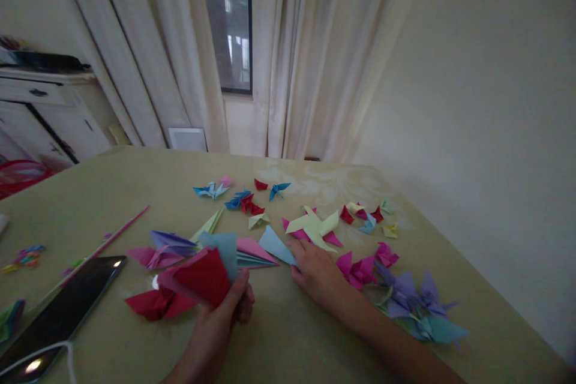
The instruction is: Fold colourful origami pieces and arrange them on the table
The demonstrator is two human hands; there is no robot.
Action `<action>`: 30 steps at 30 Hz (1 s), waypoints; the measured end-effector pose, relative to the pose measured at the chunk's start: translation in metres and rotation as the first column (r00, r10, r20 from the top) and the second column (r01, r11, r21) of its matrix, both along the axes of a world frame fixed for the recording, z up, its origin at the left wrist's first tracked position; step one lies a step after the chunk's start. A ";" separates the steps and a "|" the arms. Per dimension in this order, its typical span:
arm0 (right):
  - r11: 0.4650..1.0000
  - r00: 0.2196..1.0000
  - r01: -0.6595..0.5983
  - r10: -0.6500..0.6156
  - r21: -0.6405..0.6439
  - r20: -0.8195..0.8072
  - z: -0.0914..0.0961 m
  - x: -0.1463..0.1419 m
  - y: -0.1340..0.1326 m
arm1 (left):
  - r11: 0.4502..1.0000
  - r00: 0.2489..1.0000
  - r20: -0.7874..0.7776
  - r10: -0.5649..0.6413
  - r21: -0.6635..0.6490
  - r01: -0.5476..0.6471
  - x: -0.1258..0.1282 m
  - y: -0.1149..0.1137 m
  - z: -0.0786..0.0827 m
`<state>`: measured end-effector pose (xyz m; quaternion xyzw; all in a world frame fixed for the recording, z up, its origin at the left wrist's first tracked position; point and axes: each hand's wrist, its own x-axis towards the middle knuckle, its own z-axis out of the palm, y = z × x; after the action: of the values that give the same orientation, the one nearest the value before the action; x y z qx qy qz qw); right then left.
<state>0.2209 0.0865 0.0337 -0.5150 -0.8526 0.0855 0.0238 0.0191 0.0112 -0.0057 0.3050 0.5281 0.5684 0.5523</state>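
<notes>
A light, easily creased red paper fold (198, 279) is pinched by the left hand (225, 318); beside it, the right hand (317, 273) is spread on the desk (279, 336).

A dark tablet (63, 312) lay at the left of the tabletop (292, 342), a white cable (67, 354) crossing its near corner. A pink stick (112, 234) rested just beyond it. Small blue folded birds (211, 190) sat toward the far edge. Cream curtains (306, 54) flanked a dark window (227, 18), and a white cabinet (40, 114) stood at left.
</notes>
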 end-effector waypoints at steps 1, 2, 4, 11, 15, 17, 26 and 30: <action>1.000 0.999 0.002 -0.003 -0.004 -0.055 0.003 0.002 0.001 | 1.000 1.000 -0.015 -0.001 -0.002 0.001 -0.001 0.001 0.000; 1.000 0.992 0.011 -0.011 -0.004 -0.126 0.006 0.005 0.002 | 1.000 0.999 -0.033 -0.019 -0.003 0.019 -0.001 0.001 0.000; 0.999 0.950 0.037 -0.039 -0.010 -0.311 0.012 0.009 0.004 | 0.995 0.991 -0.088 -0.099 0.002 0.099 -0.002 0.001 -0.001; 0.873 0.364 -0.165 -0.379 -0.459 -0.851 0.023 0.002 0.002 | 0.994 0.984 -0.146 -0.098 0.035 0.104 -0.002 -0.002 -0.008; 0.748 0.260 -0.338 -0.508 -0.571 -0.821 0.019 -0.013 -0.013 | 0.998 0.957 -0.289 0.030 -0.042 -0.043 -0.006 -0.007 -0.003; 0.698 0.273 -0.394 -0.532 -0.598 -0.802 0.012 -0.021 -0.020 | 0.997 0.936 -0.353 0.001 -0.070 -0.027 -0.007 -0.011 -0.002; 0.630 0.331 -0.432 -0.555 -0.646 -0.763 -0.008 -0.028 -0.021 | 0.982 0.873 -0.472 -0.118 0.074 0.173 -0.009 -0.010 -0.007; 0.692 0.335 -0.370 -0.522 -0.619 -0.784 -0.008 -0.028 -0.019 | 0.949 0.905 -0.369 -0.214 0.142 0.282 -0.007 -0.008 0.012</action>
<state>0.1930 0.0671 0.0254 -0.3754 -0.5385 0.6873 0.3110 0.0118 0.0029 0.0064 0.5176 0.5172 0.4782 0.4857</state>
